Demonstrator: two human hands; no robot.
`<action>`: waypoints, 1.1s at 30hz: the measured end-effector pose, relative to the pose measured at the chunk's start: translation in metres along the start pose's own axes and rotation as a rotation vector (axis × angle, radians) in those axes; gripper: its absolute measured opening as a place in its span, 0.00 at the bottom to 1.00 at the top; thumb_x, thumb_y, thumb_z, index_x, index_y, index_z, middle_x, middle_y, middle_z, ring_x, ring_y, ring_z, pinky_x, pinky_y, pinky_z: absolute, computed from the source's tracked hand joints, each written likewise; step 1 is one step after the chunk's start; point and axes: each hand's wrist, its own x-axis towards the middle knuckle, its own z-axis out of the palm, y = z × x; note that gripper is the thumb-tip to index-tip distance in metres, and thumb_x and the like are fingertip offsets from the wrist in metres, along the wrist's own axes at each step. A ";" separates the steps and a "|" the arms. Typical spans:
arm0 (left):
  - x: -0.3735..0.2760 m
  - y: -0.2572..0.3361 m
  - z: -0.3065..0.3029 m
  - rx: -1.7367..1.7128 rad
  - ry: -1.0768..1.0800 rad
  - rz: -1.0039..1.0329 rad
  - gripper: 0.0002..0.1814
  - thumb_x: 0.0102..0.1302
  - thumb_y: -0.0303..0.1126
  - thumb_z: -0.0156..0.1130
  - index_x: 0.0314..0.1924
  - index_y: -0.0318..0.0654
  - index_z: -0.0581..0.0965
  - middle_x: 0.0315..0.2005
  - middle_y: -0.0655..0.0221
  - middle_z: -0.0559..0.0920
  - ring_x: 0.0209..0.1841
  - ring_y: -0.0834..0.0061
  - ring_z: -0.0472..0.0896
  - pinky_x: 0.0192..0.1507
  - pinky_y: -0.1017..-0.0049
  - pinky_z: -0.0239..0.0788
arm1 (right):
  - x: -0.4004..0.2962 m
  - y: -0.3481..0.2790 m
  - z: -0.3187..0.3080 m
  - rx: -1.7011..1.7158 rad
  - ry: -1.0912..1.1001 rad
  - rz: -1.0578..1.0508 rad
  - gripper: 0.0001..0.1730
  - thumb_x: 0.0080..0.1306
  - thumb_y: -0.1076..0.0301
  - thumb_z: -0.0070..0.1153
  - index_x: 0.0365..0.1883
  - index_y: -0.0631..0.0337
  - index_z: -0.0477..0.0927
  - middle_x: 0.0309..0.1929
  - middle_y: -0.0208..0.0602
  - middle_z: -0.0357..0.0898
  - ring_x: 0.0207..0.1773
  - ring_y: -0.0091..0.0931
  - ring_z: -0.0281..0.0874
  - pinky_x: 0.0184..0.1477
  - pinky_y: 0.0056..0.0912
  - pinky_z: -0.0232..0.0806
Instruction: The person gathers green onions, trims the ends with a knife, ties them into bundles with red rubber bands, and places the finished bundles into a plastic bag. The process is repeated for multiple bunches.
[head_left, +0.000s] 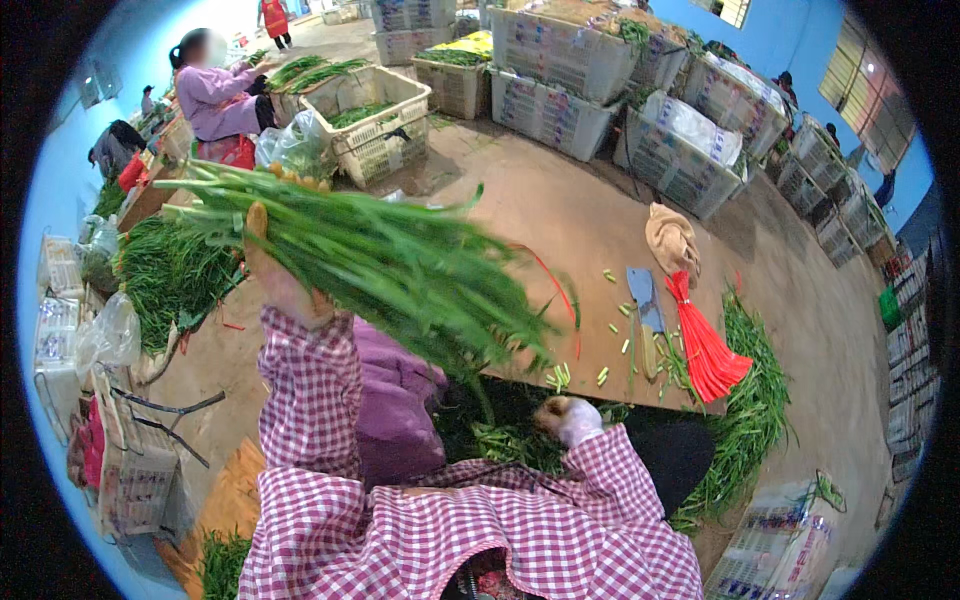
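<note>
My left hand (277, 274) is raised at the left and grips a thick bunch of long leafy greens (390, 255), which look like chives. The pale stem ends point left and the blurred leaf tips hang right over the brown work board (480, 187). Near the board's front edge is my gloved right hand (571, 421), its fingers curled; whether they hold anything is hidden. On the board lie a cleaver (646, 300) with a light handle, a fan of red ties (705, 341), a tan cloth or glove (673, 238) and several cut stem ends (602, 375).
Loose greens (750, 397) are heaped at the board's right side, and another pile (176, 277) lies left. A white plastic crate (382, 142) holds greens beyond the board. Stacked crates (555, 112) line the back. A seated person (217, 105) handles greens at the upper left.
</note>
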 end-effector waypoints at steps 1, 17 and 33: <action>0.010 -0.002 0.011 0.010 0.003 0.024 0.27 0.70 0.42 0.55 0.64 0.36 0.66 0.49 0.61 0.78 0.52 0.64 0.77 0.56 0.60 0.72 | 0.003 0.012 0.005 0.096 0.054 -0.139 0.18 0.64 0.52 0.59 0.47 0.53 0.84 0.40 0.40 0.85 0.43 0.30 0.83 0.46 0.36 0.72; -0.070 -0.138 0.027 -0.195 0.138 -0.325 0.29 0.63 0.24 0.58 0.65 0.42 0.66 0.52 0.66 0.77 0.51 0.73 0.78 0.54 0.70 0.74 | 0.008 -0.197 -0.083 2.152 -0.273 -0.899 0.45 0.58 0.30 0.58 0.66 0.49 0.69 0.65 0.37 0.71 0.67 0.36 0.67 0.68 0.46 0.63; -0.203 -0.163 0.006 -0.045 0.000 -1.040 0.38 0.61 0.41 0.69 0.67 0.34 0.64 0.59 0.60 0.74 0.60 0.63 0.74 0.60 0.66 0.68 | 0.023 -0.135 -0.192 1.511 0.583 -1.028 0.24 0.70 0.51 0.50 0.56 0.57 0.76 0.52 0.37 0.79 0.52 0.32 0.78 0.57 0.40 0.72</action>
